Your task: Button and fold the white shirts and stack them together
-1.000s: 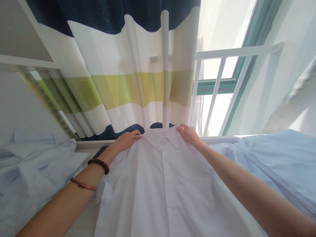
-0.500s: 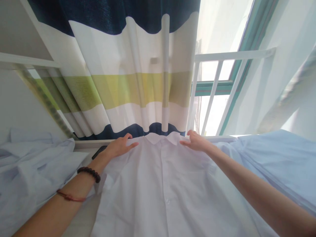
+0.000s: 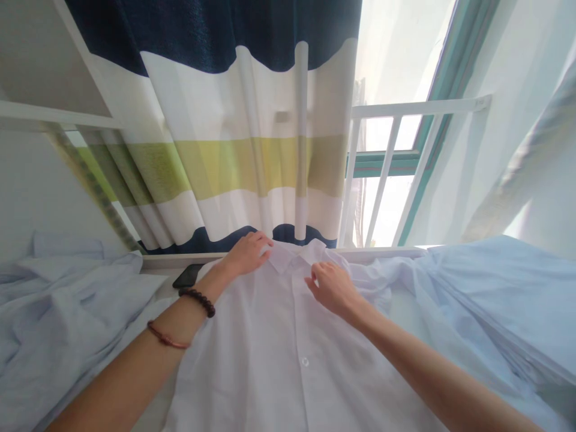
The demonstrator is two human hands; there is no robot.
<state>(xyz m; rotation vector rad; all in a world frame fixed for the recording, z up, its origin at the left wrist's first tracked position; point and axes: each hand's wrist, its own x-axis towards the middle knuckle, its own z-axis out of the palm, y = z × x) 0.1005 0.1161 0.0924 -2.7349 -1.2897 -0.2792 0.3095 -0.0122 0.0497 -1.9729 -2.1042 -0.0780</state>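
Our white button-up shirt [image 3: 256, 348] lay front up, its collar [image 3: 282, 257] at the far end and its placket [image 3: 299, 324] running toward us. To settle the collar well, in our judgement, we needed light fingertips, both collar points worked evenly and the placket kept straight; a hard tug on one side would likely have skewed the front. The collar sat just right of our left hand [image 3: 247, 253], whose bent fingers were at its left edge, and just beyond our right hand [image 3: 332, 288], over the shirt front right of the placket. The right thumb and fingers stood slightly parted, no cloth visible between them; whether the left fingertips pinched fabric, we could not tell. A black phone [image 3: 186, 276] lay just left of the shirt, crumpled white clothes [image 3: 63, 312] farther left, pale blue cloth [image 3: 504, 294] to the right.
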